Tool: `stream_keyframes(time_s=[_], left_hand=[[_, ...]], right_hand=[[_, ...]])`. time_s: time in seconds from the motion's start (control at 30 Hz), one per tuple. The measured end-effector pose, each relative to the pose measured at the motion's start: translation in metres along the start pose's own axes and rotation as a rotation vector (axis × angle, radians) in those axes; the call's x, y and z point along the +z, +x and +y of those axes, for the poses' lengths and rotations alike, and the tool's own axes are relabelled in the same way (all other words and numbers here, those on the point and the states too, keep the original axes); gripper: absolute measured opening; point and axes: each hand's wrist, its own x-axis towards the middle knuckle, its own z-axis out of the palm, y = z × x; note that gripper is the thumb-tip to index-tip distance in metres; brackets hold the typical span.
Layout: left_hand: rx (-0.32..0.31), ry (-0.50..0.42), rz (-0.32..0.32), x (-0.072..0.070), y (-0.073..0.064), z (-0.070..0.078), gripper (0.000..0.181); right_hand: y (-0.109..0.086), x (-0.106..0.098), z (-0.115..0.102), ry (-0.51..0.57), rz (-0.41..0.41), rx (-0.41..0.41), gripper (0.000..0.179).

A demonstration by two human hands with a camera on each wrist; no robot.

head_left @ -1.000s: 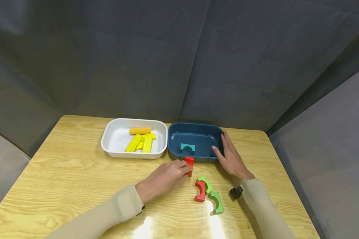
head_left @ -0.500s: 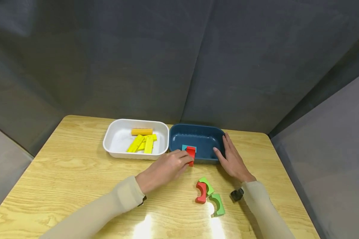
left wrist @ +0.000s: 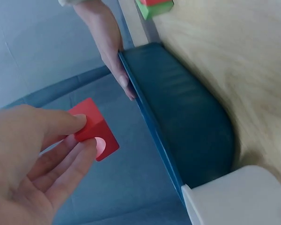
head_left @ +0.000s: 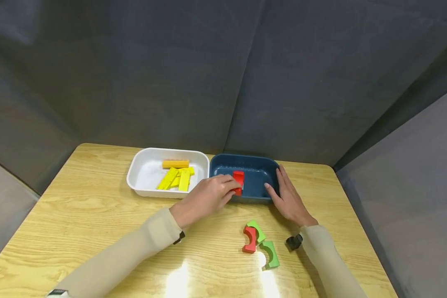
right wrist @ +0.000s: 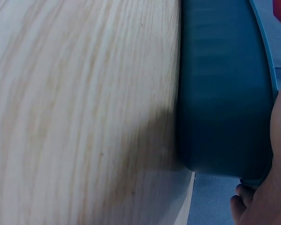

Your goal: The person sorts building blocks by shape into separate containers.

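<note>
My left hand (head_left: 208,194) pinches a red arch block (left wrist: 97,130) between thumb and fingers. In the head view the block overlaps the dark blue tray (head_left: 256,174); the left wrist view shows it above the rim level. Behind it lies a teal arch block, almost wholly hidden. With fingers extended, my right hand (head_left: 292,203) rests at the tray's right end, its thumb over the front rim and its fingers along the outer side. On the table in front lie another red arch block (head_left: 250,240) and two green arch blocks, a lighter one (head_left: 260,235) and a darker one (head_left: 272,254).
A white tray (head_left: 138,182) stands against the blue tray's left side. Several yellow blocks (head_left: 184,180) and an orange-yellow block (head_left: 175,164) lie in it. Both trays sit near the back edge of the wooden table (head_left: 97,231), with a grey curtain (head_left: 164,82) behind.
My left hand has carried the red arch block from the table in front of the blue tray, up past its front rim and over the tray. The right hand stays at the tray's right end.
</note>
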Motion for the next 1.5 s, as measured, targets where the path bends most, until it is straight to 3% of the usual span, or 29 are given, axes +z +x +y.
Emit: stream_keyframes(time_s=[0.43,0.7,0.93,1.3,1.5], left_hand=[[-0.177,-0.006,-0.064,0.006,0.021,-0.030,0.032],[-0.262,-0.023,-0.095,0.017,0.027,-0.046,0.028],[-0.296,0.030,-0.113,0.023,0.028,-0.051,0.028],[-0.295,0.095,-0.168,0.030,0.027,-0.055,0.026],[-0.318,0.143,-0.139,0.032,0.026,-0.055,0.018]], right_hand=[[0.002,-0.001,-0.001,-0.012,-0.003,0.008,0.089],[0.002,0.000,-0.001,-0.015,-0.003,0.011,0.087],[0.002,0.001,-0.001,-0.017,0.001,0.016,0.088],[0.001,0.001,-0.002,-0.008,-0.005,0.018,0.089],[0.001,0.001,0.000,-0.006,0.001,0.013,0.089]])
